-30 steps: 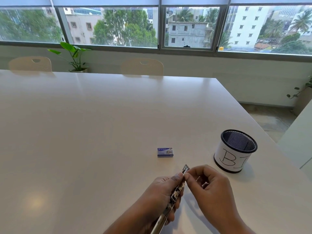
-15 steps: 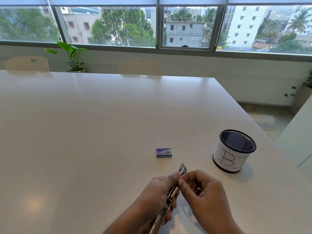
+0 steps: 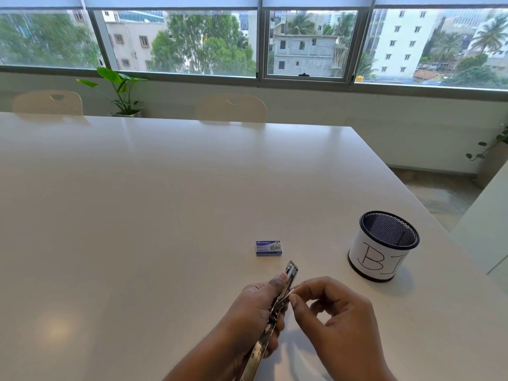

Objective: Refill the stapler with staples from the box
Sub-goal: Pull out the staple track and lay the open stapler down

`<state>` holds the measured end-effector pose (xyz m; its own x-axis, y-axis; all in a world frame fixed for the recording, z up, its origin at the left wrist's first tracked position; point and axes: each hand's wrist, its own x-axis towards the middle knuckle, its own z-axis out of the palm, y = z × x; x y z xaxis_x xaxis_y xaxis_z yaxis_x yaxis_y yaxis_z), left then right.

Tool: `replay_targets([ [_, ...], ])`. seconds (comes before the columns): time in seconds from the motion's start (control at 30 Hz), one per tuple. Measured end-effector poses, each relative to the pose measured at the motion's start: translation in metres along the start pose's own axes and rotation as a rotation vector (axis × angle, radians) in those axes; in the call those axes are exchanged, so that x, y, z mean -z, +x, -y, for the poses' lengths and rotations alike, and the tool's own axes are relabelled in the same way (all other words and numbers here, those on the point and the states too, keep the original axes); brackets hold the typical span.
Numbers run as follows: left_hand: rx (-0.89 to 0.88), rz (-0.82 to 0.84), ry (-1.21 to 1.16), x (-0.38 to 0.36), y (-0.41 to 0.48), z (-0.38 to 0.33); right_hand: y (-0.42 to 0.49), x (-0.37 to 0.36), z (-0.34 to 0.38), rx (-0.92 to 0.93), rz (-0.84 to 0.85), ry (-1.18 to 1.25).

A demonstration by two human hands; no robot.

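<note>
1. Slim silver metal stapler [image 3: 277,303], lower centre of frame, runs diagonally w/ its tip toward the upper right, held above the white tabletop [image 3: 137,215].
2. Left hand [image 3: 255,312] wrapped round the stapler's middle, thumb pressed along its upper side; fingers closed on it.
3. Right hand [image 3: 338,317] just right of it, thumb & forefinger pinched tight at the stapler's edge; can't tell if staples sit between them.
4. Small blue cardboard staple box [image 3: 268,248] lies flat & shut, just above the stapler tip, apart from it.
5. Black mesh cup w/ white paper label [image 3: 382,246] stands right of frame.
</note>
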<state>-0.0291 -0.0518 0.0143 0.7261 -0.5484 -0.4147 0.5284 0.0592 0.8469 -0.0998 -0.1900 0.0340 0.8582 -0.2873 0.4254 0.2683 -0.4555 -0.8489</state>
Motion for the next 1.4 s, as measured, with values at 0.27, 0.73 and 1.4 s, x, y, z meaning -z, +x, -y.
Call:
replay_targets([
  [0.27,-0.045,-0.082,0.002,0.002,0.002,-0.008,-0.012,-0.013,0.006,0.210,0.075,0.061],
  [0.73,0.102,-0.004,-0.079,-0.005,-0.009,-0.011,0.010,0.003,-0.009,0.272,0.010,-0.084],
  [1.4,0.085,-0.023,-0.048,-0.005,-0.009,-0.012,0.005,-0.001,-0.008,0.351,0.095,-0.168],
])
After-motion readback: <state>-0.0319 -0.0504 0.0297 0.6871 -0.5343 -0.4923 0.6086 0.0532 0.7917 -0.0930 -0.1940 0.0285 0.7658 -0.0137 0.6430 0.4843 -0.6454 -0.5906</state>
